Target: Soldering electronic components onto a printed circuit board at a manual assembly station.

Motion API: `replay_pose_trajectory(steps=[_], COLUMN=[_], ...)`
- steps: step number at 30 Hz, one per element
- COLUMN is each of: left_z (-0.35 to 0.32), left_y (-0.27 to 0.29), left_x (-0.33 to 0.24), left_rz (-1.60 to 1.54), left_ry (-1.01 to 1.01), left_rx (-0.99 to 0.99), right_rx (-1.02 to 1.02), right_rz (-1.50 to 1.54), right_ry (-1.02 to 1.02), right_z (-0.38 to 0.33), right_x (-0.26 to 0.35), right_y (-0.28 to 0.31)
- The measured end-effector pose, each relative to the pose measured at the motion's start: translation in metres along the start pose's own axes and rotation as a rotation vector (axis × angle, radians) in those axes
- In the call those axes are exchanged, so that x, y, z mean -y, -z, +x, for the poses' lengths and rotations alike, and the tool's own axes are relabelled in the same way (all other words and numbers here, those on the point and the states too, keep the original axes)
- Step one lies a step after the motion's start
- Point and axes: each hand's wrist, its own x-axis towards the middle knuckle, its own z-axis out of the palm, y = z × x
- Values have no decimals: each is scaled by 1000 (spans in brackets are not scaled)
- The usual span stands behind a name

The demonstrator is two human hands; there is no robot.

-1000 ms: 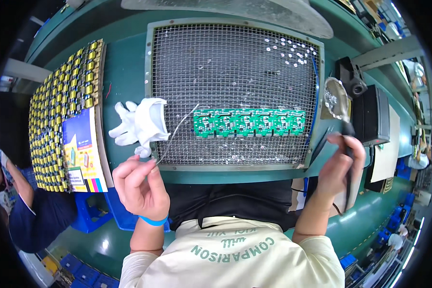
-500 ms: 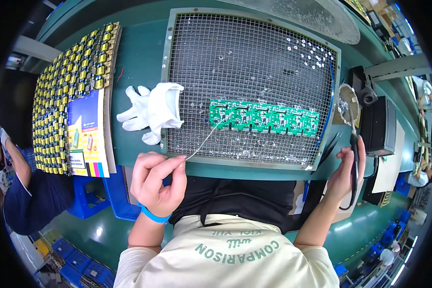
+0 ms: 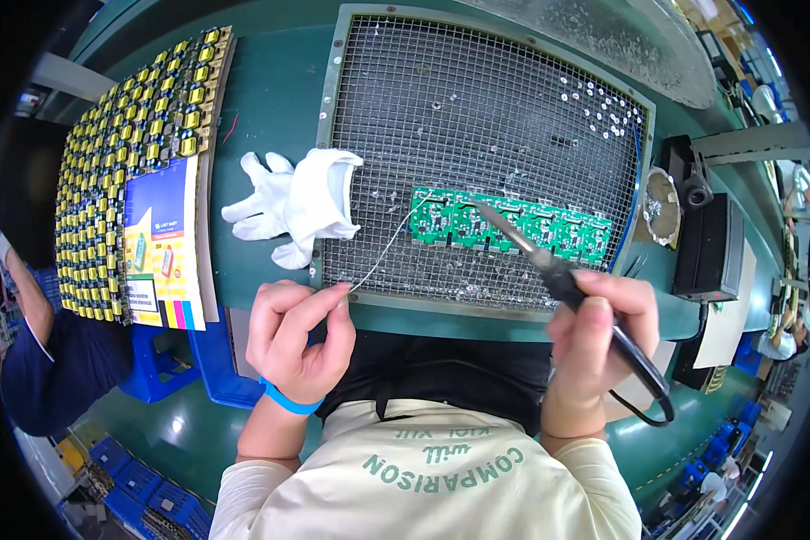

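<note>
My left hand (image 3: 299,346), near the front left of a wire-mesh tray (image 3: 477,99), pinches a thin strand of solder wire (image 3: 388,242). The strand curves up to the left end of a green circuit board panel (image 3: 553,230), made of several joined boards lying on the mesh. My right hand (image 3: 603,337) is closed around the dark handle of a soldering iron (image 3: 518,238). Its metal tip points left and away from me, over the panel near the second board; whether it touches cannot be told.
A white glove (image 3: 313,200) lies across the tray's left rim. Rows of yellow-topped components (image 3: 94,198) fill a board at far left, beside a printed blue-and-yellow sheet (image 3: 164,243). Small white rings (image 3: 603,108) lie at the tray's far right. A foil-lined dish (image 3: 661,205) and black box (image 3: 711,247) stand right.
My right hand has brought the soldering iron left from the foil-lined dish to over the panel. The solder's far end has shifted toward the panel's upper left edge. The view has shifted slightly.
</note>
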Motion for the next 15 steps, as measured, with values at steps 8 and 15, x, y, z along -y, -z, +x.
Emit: replay_pose_trajectory(steps=[8,15], left_z=[2,3], left_y=[2,-1], left_x=[3,6], left_rz=[-34,-44], left_ry=[-35,-53], left_rx=[16,19], right_rx=[69,73], right_rz=[14,-51], right_ry=[-104,-107], right_z=[4,-3], right_x=[2,4], right_y=[-25,-28])
